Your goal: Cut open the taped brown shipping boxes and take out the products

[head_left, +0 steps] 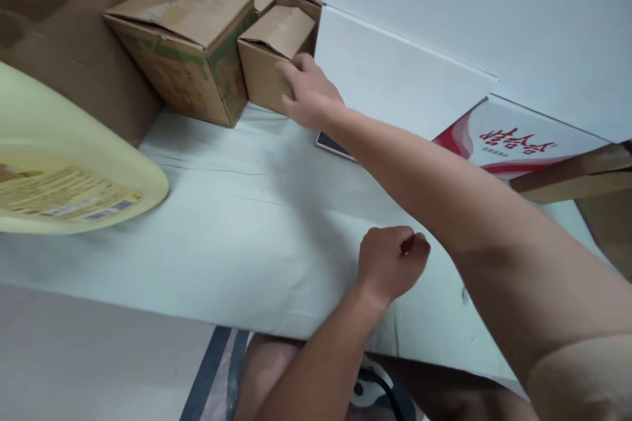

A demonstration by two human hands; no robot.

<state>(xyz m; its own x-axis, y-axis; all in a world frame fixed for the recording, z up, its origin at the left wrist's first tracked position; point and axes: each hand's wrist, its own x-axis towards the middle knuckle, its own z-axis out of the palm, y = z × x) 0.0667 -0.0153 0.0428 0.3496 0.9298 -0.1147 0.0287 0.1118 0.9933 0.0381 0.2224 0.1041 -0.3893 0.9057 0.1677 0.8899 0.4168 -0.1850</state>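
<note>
My right hand [311, 93] reaches across the table to the front of a small brown cardboard box [269, 79]. Its thumb and fingers are apart and slightly curved, with nothing seen between them; whether the fingertips touch the box I cannot tell. Beneath the right forearm lies a dark flat thing with a light edge [333, 145], perhaps a phone, partly hidden. My left hand [392, 260] is curled into a fist just above or on the pale cloth-covered table [237, 237], near its front edge. No object shows in that fist.
A larger carton [182, 59] with green print stands left of the small box, with several more boxes behind. A big yellow bottle [83, 164] lies at the left. White panels [469, 20] rise at the back right, beside a red-and-white printed box [508, 145].
</note>
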